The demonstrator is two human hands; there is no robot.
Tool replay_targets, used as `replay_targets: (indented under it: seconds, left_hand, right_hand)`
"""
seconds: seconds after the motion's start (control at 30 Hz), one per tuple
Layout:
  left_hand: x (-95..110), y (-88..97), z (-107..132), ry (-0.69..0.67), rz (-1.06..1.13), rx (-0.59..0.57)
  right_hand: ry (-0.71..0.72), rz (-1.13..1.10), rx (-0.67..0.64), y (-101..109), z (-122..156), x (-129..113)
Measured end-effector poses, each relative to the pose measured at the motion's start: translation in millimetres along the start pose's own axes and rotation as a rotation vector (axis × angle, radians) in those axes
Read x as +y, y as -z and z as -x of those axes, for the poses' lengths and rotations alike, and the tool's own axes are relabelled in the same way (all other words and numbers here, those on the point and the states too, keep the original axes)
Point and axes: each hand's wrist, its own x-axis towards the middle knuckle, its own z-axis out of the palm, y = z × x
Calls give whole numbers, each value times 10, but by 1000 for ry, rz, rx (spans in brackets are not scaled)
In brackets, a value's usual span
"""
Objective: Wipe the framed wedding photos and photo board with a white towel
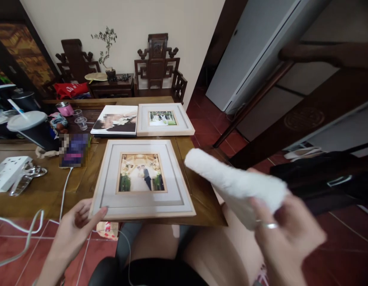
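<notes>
A picture frame (143, 178) with a light wood border, a pale mat and a wedding photo lies near the front edge of the brown table (198, 190). My left hand (78, 224) grips its lower left corner, thumb on top and fingers at the side. To the right, my right hand (286, 232), with a ring on one finger, holds a folded white cloth (231, 178) above the table edge, apart from the frame. A second framed photo (166, 119) lies farther back, beside a photo album or stack (114, 121) with a picture on top.
On the left are a lidded black cup (31, 129) with a straw, a phone (75, 151) on a white cable, a white power strip (11, 172), small clear cups (80, 120) and a pink mug (64, 108). A dark wooden chair (261, 135) stands close on the right.
</notes>
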Motion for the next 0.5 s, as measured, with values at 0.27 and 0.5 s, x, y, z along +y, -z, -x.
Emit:
replay_targets:
  seconds: [0.27,0.5]
  left_hand:
    - [216,-122,-401,-191,-423,-56]
    - [154,-414,-875,-609,-568,-173]
  right_hand:
    - [-109,-91,-268,12,-680,48]
    - [-117,-10,-172,120,-1018,-59]
